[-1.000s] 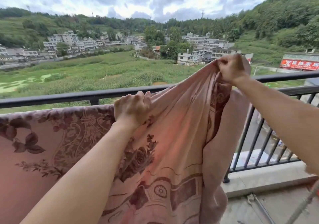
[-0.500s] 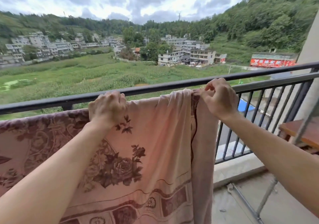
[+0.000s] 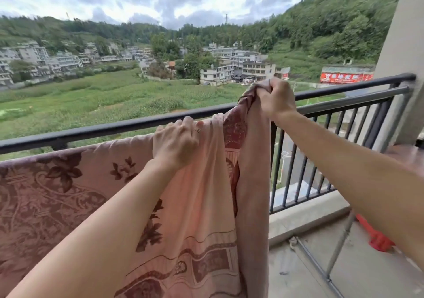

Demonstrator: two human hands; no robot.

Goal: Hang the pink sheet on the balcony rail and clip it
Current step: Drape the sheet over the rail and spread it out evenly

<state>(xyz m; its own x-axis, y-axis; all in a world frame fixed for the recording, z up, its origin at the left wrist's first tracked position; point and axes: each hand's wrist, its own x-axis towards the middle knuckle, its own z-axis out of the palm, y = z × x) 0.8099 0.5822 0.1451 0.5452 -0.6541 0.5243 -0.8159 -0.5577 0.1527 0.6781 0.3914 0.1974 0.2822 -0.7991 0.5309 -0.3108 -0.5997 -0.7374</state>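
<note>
Gripping the sheet (image 3: 202, 206) with both fists, the person stands at the rail (image 3: 103, 129) of a balcony. The left hand (image 3: 175, 142) is closed over the sheet's top edge, just below the black top bar, knuckles up. The right hand (image 3: 274, 100) is clenched on a bunched corner of the fabric and holds it above the bar, so the cloth rises from the left fist to the right in a slope and then drops in a long fold past the balusters.

To the left, the sheet drapes along the rail's lower line, its pink face patterned with dark red flowers and scrolls, and hangs down toward the floor (image 3: 298, 274). On the right the rail meets a pale column (image 3: 403, 45). Something red (image 3: 376, 238) lies on the floor near the right forearm, beside a thin metal frame (image 3: 339, 247). Beyond the rail lie green fields, white buildings and wooded hills under cloud.
</note>
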